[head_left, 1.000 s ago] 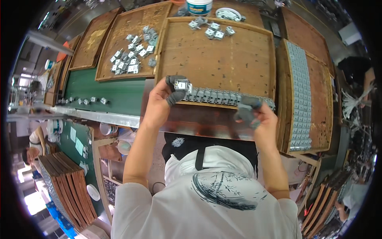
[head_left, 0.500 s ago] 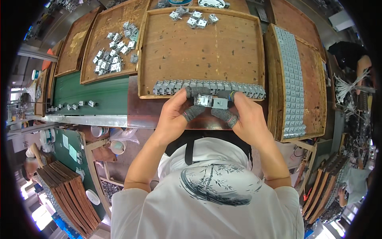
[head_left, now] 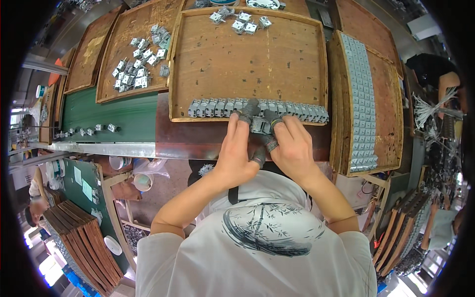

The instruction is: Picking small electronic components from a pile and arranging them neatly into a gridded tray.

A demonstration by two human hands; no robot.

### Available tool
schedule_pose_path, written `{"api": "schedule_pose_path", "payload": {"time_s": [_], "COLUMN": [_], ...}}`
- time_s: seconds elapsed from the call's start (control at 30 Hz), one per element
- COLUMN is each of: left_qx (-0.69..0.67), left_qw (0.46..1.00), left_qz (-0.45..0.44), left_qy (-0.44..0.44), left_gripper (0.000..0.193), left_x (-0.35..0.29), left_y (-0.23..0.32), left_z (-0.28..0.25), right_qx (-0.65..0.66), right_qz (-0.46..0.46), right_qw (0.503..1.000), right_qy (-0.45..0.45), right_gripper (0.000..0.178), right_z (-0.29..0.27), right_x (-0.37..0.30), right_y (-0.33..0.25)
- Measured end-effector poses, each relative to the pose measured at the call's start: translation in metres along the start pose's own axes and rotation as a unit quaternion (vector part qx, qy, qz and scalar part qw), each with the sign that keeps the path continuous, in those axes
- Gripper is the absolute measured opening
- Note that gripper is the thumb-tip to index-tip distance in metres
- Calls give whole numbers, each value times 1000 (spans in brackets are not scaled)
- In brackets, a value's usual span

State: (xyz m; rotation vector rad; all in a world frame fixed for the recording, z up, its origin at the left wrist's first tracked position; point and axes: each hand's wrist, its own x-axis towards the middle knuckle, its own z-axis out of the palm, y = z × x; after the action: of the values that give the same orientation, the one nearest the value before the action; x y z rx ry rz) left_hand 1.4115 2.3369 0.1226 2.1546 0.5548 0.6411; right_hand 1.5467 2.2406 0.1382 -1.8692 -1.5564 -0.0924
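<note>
A small boxy grey metal part (head_left: 261, 126) is held just off the front rim of the middle wooden tray (head_left: 247, 64). My right hand (head_left: 293, 146), in grey finger covers, pinches it between thumb and fingers from the right. My left hand (head_left: 238, 151) lies at its left; covered fingertips reach over its upper left corner, while the thumb is spread away below, off the part. Just beyond my fingertips, a row of similar grey parts (head_left: 297, 110) runs along the tray's front edge. My fingers hide some of the part and the middle of the row.
Loose grey parts (head_left: 246, 23) lie at the tray's far end, more in the left tray (head_left: 158, 81). Several small parts (head_left: 113, 128) sit on the green surface (head_left: 79, 111). At right, a tray stack (head_left: 341, 143) carries rows of parts (head_left: 363, 99). Another person's arm (head_left: 449, 81) shows far right.
My left hand has shifted its grip: its thumb has come down and away from the part. Both hands have drawn closer together, and the pale grey block seen beside the part is out of sight.
</note>
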Motion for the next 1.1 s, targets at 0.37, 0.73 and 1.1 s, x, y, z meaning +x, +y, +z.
{"api": "schedule_pose_path", "payload": {"time_s": [0.37, 0.73, 1.1], "left_qx": [-62, 99, 176], "left_qw": [993, 990, 951], "left_qz": [104, 95, -127], "left_qy": [-2, -24, -222], "left_gripper": [73, 58, 52], "left_x": [3, 10, 62], "left_y": [-28, -52, -156], "left_z": [-11, -52, -125], "right_qx": [269, 156, 217], "right_qz": [154, 126, 407], "right_qw": [920, 957, 874], "right_qy": [-241, -208, 152], "right_gripper": [41, 42, 16], "right_z": [1, -6, -122], "right_x": [12, 13, -86], "right_y": [8, 9, 118]}}
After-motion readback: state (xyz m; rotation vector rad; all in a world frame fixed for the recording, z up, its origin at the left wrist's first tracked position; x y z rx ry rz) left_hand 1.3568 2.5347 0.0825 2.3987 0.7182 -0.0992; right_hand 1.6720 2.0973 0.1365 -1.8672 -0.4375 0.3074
